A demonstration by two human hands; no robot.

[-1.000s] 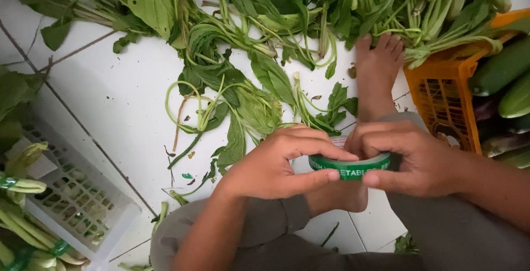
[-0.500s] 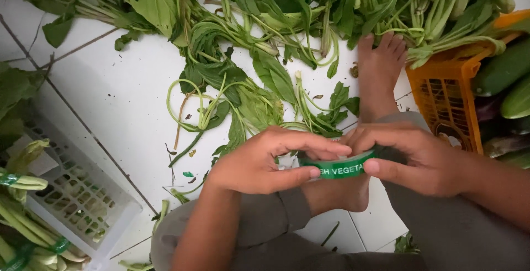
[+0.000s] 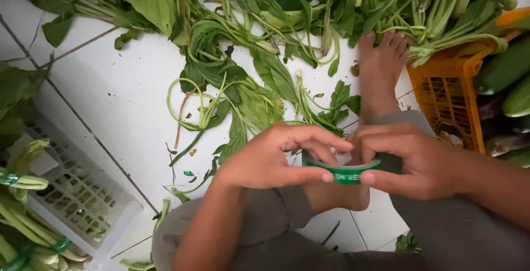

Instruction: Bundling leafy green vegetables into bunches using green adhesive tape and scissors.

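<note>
The green tape roll [image 3: 342,170] sits between your two hands, held low over your lap, just above your tucked foot. Your left hand [image 3: 270,158] is closed on its left side, thumb underneath and fingers curled over the top. Your right hand [image 3: 411,160] is closed on its right side, thumb tip pressed at the lower front edge of the green band. No free length of tape shows; whether an end has been lifted yet cannot be told from this view.

Judged progress: some of the work looks done. In the white basket [image 3: 83,205] at lower left lie stalk bundles [image 3: 27,243] already ringed with green bands. Much is left: a wide heap of loose leafy greens [image 3: 259,83] lies spread on the white tiled floor [image 3: 110,100] ahead of you, unbundled, and reaches past your other bare foot [image 3: 381,67]. At right an orange crate [image 3: 447,94] holds cucumbers [image 3: 502,69] and a dark vegetable that is only partly in view.

Against the frame half a second ago: the roll is in nearly the same place, tilted a little flatter, so less of its printed face shows. Your left fingers have closed further over its top. The greens, the basket and the crate have not moved.
</note>
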